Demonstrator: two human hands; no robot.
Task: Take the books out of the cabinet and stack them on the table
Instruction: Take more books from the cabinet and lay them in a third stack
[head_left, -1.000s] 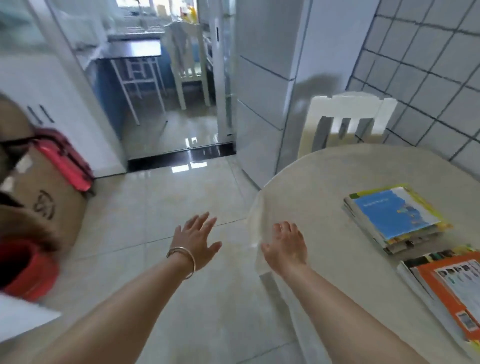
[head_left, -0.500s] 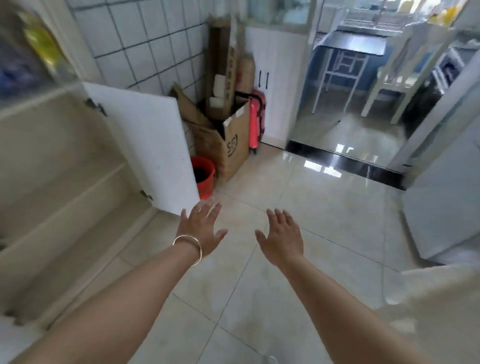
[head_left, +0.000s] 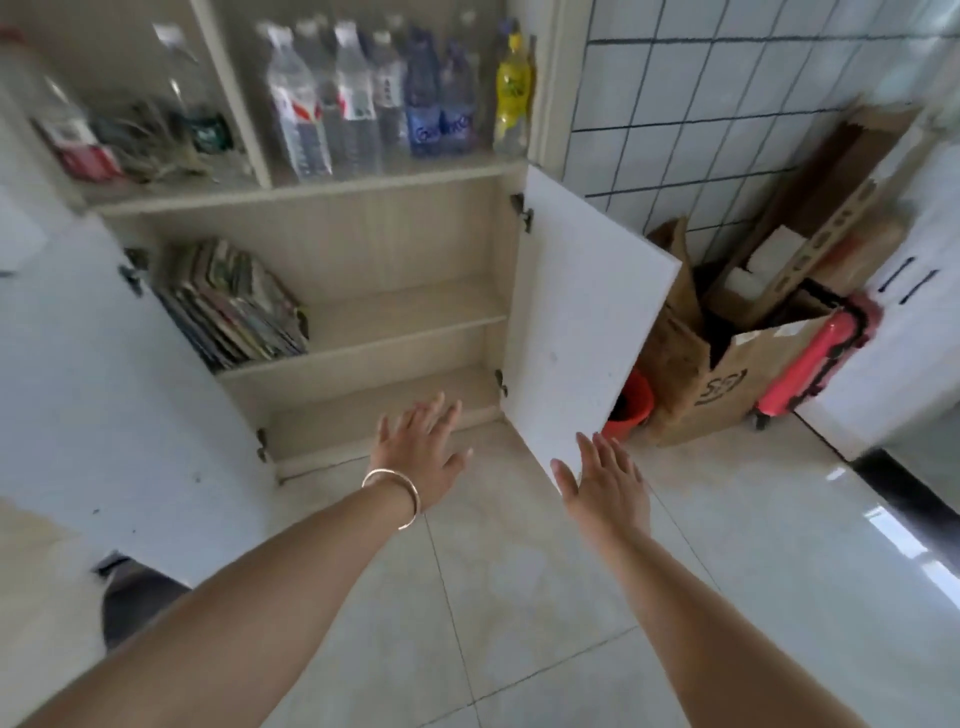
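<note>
A beige cabinet (head_left: 395, 322) stands in front of me with both lower doors swung open. A leaning pile of books (head_left: 234, 304) rests at the left end of its upper shelf; the bottom shelf holds nothing I can see. My left hand (head_left: 421, 457), with a bangle on the wrist, reaches forward over the floor with fingers spread, below and to the right of the books. My right hand (head_left: 605, 480) is also open and empty, just in front of the right cabinet door (head_left: 576, 322). The table is out of view.
Several plastic bottles (head_left: 384, 98) stand behind glass above the shelves. The left door (head_left: 104, 374) juts out at my left. Cardboard boxes (head_left: 727, 358), a red bucket (head_left: 631, 408) and a red case (head_left: 810, 358) crowd the tiled corner at right. A dark object (head_left: 135, 603) sits low left.
My view has swung left from the table with its stacked books, across the floor, to face the open cabinet. Both hands stay empty and stretched out in front.
</note>
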